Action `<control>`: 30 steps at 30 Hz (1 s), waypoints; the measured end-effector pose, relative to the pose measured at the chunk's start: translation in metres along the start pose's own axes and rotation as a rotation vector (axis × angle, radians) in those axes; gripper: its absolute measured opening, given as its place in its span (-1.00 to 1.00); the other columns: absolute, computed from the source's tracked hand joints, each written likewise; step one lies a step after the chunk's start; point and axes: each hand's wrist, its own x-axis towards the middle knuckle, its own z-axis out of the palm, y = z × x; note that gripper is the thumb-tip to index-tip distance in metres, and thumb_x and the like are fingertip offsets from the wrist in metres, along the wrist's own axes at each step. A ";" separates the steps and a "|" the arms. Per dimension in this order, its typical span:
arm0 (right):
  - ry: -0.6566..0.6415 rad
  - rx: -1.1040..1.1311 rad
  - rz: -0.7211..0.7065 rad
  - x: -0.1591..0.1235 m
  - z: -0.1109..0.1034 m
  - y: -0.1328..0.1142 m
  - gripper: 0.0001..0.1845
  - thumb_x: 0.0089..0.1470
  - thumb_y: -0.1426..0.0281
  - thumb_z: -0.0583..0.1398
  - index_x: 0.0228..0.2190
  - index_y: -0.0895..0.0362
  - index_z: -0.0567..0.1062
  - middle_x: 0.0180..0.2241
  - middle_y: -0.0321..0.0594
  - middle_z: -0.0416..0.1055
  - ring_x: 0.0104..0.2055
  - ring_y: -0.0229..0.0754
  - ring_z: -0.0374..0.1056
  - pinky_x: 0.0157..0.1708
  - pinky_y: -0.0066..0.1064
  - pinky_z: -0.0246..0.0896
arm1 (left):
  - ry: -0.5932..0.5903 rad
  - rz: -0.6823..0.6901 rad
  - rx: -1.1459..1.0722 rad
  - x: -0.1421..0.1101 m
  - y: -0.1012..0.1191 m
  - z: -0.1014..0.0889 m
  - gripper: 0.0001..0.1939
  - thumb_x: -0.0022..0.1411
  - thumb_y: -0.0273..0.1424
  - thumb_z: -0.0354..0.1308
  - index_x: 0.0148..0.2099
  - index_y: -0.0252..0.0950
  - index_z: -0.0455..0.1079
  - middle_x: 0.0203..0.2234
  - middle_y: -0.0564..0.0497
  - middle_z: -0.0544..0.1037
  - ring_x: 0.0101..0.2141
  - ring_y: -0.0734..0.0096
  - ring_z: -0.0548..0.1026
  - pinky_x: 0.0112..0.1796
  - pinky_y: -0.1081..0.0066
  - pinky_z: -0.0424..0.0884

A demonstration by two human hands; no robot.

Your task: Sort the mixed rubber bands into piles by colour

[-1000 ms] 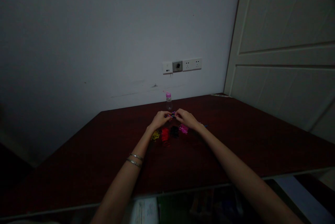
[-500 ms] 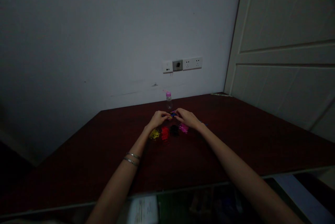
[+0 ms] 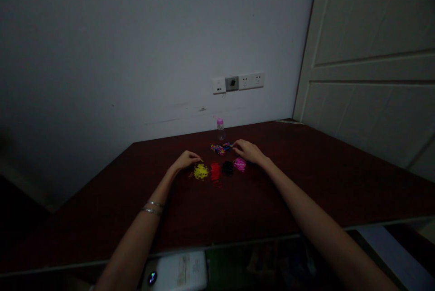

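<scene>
Left hand point(image 3: 185, 160) is pinching a yellow band point(image 3: 201, 160); right hand point(image 3: 248, 150) is holding a multicoloured cluster point(image 3: 220, 149), ideally keeping it steady

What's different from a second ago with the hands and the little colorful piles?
The left hand let go of the mixed-color bunch and moved left and closer to the person, to the yellow pile. The right hand stayed by the bunch. The red pile, black pile, pink pile and bottle stayed put.
</scene>
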 end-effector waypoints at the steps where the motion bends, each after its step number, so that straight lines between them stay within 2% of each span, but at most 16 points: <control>1: -0.007 -0.002 0.003 0.000 0.000 0.000 -0.76 0.13 0.29 0.06 -0.20 0.11 0.41 -0.19 -0.14 0.40 -0.15 -0.19 0.31 -0.22 -0.42 0.15 | -0.023 -0.010 -0.011 -0.001 0.000 0.000 -0.80 -0.11 -0.34 0.21 -0.41 -0.35 0.55 -0.54 -0.03 0.55 -0.51 0.46 0.40 -0.46 0.51 0.29; 7: -0.022 -0.005 0.001 0.000 -0.002 0.000 -0.75 0.14 0.30 0.05 -0.19 0.09 0.42 -0.17 -0.14 0.41 -0.14 -0.18 0.32 -0.21 -0.41 0.15 | -0.102 -0.031 -0.040 0.001 -0.008 -0.003 -0.77 -0.16 -0.37 0.23 -0.38 -0.35 0.55 -0.59 0.02 0.53 -0.59 0.52 0.34 -0.53 0.53 0.23; 10: -0.023 -0.015 0.006 0.000 -0.001 0.002 -0.75 0.15 0.29 0.04 -0.19 0.09 0.42 -0.18 -0.15 0.41 -0.15 -0.18 0.32 -0.22 -0.41 0.15 | -0.089 -0.060 -0.063 0.007 -0.015 -0.004 -0.72 -0.12 -0.36 0.21 -0.30 -0.37 0.54 -0.63 0.04 0.49 -0.63 0.55 0.29 -0.59 0.54 0.17; 12: -0.025 -0.023 0.014 0.000 0.000 0.003 -0.76 0.14 0.30 0.04 -0.20 0.09 0.42 -0.18 -0.16 0.41 -0.15 -0.18 0.32 -0.24 -0.42 0.15 | -0.009 -0.091 -0.075 0.011 -0.019 -0.003 -0.71 -0.07 -0.36 0.18 -0.26 -0.38 0.53 -0.66 0.05 0.46 -0.66 0.56 0.27 -0.60 0.54 0.16; 15: -0.040 -0.037 0.030 0.000 0.001 0.005 -0.77 0.13 0.32 0.05 -0.21 0.10 0.42 -0.16 -0.15 0.41 -0.15 -0.17 0.32 -0.27 -0.43 0.15 | 0.226 -0.142 -0.061 0.017 -0.023 0.002 -0.72 -0.02 -0.40 0.12 -0.24 -0.39 0.52 -0.66 0.04 0.47 -0.65 0.54 0.30 -0.56 0.52 0.21; 17: -0.057 -0.051 0.042 0.000 0.001 0.006 -0.77 0.13 0.33 0.05 -0.20 0.10 0.42 -0.15 -0.13 0.41 -0.15 -0.16 0.32 -0.28 -0.43 0.15 | 0.366 -0.140 -0.040 0.021 -0.026 0.007 -0.73 0.00 -0.44 0.08 -0.25 -0.40 0.51 -0.57 0.00 0.51 -0.58 0.51 0.37 -0.51 0.53 0.26; 19: -0.069 -0.067 0.058 -0.001 0.002 0.009 -0.77 0.13 0.34 0.04 -0.20 0.11 0.43 -0.14 -0.12 0.40 -0.16 -0.15 0.32 -0.29 -0.43 0.15 | 0.454 -0.124 -0.020 0.025 -0.028 0.011 -0.72 0.02 -0.46 0.04 -0.24 -0.40 0.51 -0.48 -0.03 0.55 -0.51 0.48 0.42 -0.47 0.54 0.29; 23: -0.076 -0.068 0.094 -0.001 0.003 0.013 -0.77 0.12 0.35 0.06 -0.20 0.10 0.43 -0.15 -0.12 0.40 -0.15 -0.14 0.32 -0.28 -0.43 0.15 | 0.539 -0.145 0.011 0.029 -0.031 0.014 -0.71 0.03 -0.46 0.02 -0.23 -0.40 0.50 -0.43 -0.05 0.56 -0.44 0.45 0.45 -0.43 0.54 0.31; 30: -0.082 -0.053 0.105 -0.001 0.006 0.013 -0.78 0.11 0.36 0.07 -0.21 0.08 0.44 -0.16 -0.15 0.41 -0.14 -0.16 0.31 -0.28 -0.44 0.15 | 0.553 -0.161 0.069 0.032 -0.032 0.014 -0.73 0.04 -0.46 0.02 -0.25 -0.39 0.50 -0.43 -0.06 0.56 -0.40 0.41 0.47 -0.38 0.53 0.32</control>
